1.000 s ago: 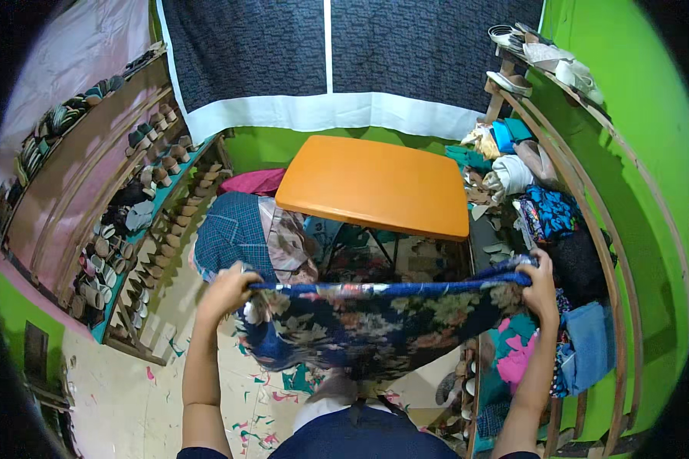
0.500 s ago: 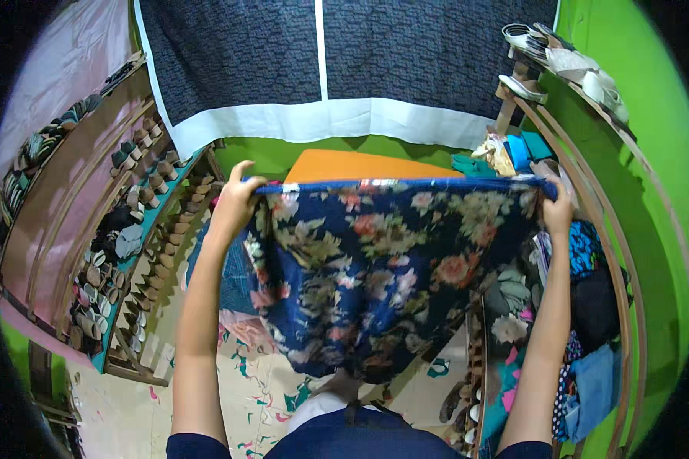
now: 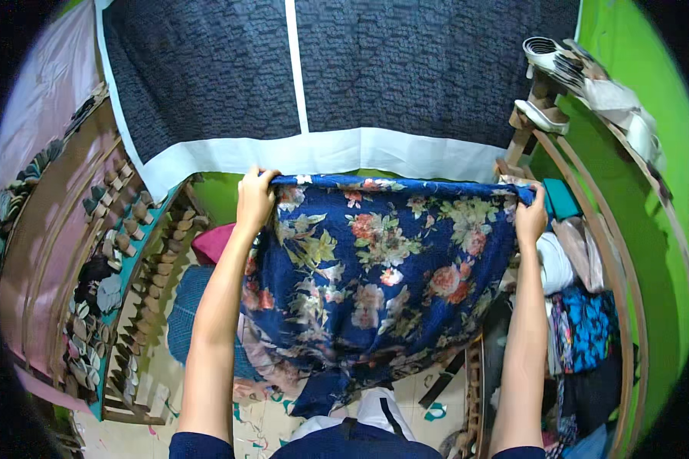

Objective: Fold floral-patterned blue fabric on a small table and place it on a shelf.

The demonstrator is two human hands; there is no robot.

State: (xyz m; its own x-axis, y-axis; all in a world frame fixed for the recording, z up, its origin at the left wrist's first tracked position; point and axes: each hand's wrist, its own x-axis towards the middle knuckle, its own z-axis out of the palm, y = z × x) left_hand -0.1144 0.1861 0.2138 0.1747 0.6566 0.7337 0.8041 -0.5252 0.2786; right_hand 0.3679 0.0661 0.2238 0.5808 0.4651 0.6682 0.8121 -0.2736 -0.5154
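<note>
A dark blue cloth with a floral print (image 3: 375, 252) hangs spread between my two hands, its top edge pulled nearly straight. My left hand (image 3: 256, 199) is closed on the upper left corner. On the upper right corner, my right hand (image 3: 531, 214) grips the same edge. The lower part of the cloth sags in folds down toward my legs. Behind it, a blue textured fabric (image 3: 187, 314) and a magenta cloth (image 3: 213, 243) show partly at the left.
Wooden racks with shoes (image 3: 142, 283) line the left side. At the right, folded clothes (image 3: 589, 329) lie beside a curved wooden rail (image 3: 616, 283), with shoes on a shelf (image 3: 543, 115) above. A dark curtain (image 3: 406, 69) hangs ahead. Scraps (image 3: 435, 409) litter the floor.
The cloth's hanging part has swung and opened out, its print now sharper and brighter. My hands have come slightly closer together. The view has shifted, and the orange surface is now hidden.
</note>
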